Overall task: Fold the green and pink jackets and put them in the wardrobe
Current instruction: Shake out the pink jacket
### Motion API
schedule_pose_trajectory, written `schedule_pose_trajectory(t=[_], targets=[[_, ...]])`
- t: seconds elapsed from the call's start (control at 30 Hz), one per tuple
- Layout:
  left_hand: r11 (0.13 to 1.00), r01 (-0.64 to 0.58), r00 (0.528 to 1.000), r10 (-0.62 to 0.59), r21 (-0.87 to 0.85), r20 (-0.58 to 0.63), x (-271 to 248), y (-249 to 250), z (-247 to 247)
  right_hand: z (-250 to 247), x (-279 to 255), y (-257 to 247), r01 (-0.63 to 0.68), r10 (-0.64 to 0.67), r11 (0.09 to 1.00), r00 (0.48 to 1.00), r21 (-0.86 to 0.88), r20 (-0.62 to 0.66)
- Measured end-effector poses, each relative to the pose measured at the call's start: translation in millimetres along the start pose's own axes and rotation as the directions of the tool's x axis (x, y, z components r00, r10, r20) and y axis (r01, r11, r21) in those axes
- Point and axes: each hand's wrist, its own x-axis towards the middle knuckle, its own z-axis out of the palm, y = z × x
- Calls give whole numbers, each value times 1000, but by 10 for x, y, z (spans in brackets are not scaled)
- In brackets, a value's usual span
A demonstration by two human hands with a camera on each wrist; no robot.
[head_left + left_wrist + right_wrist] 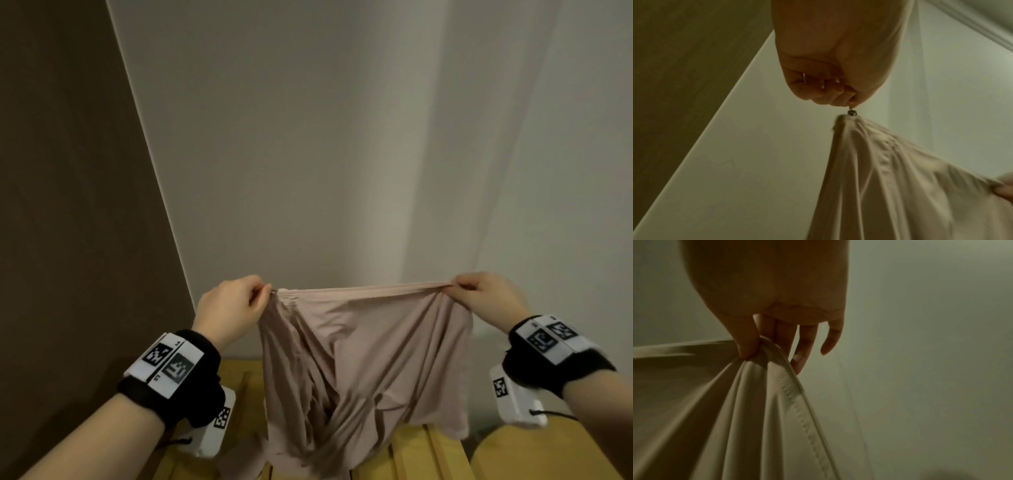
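The pink jacket [370,356] hangs stretched between both hands in front of a pale wall, its lower part crumpled on a yellow wooden surface [411,455]. My left hand [236,305] pinches the jacket's left top corner; in the left wrist view its curled fingers [830,95] pinch a small metal zip pull [852,112] at the tip of the jacket [900,186]. My right hand [479,294] pinches the right top corner; the right wrist view shows its thumb [746,344] pressing a bunched seam of the jacket [725,410]. No green jacket is in view.
A brown panel [68,205] rises at the left with a white edge beside a pale wall [308,137]. The wooden surface is slatted, and a rounded yellow piece [534,455] lies at the lower right.
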Motion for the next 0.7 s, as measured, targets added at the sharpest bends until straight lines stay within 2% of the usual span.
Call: schedule_pose_trajectory(t=[0.07, 0.2, 0.37, 0.53, 0.63, 0.7], targets=[[1000, 15, 1000, -15, -21, 7, 4, -48, -32, -35, 15, 148, -56, 57, 997, 998, 49, -6], [999, -33, 999, 32, 12, 33, -1, 19, -46, 3, 33, 272, -98, 99, 994, 995, 38, -4], [997, -72, 997, 71, -15, -37, 7, 138, -101, 138, 12, 302, -98, 97, 988, 995, 116, 11], [966, -142, 989, 131, -215, -62, -3, 340, -113, 359, -111, 129, 3, -18, 988, 995, 152, 100], [950, -171, 985, 171, -260, -24, 26, 484, -101, 476, -172, -174, 93, -130, 951, 985, 294, 110], [947, -194, 979, 204, -255, 10, 30, 590, -66, 545, -216, -438, 146, -195, 884, 979, 444, 66]])
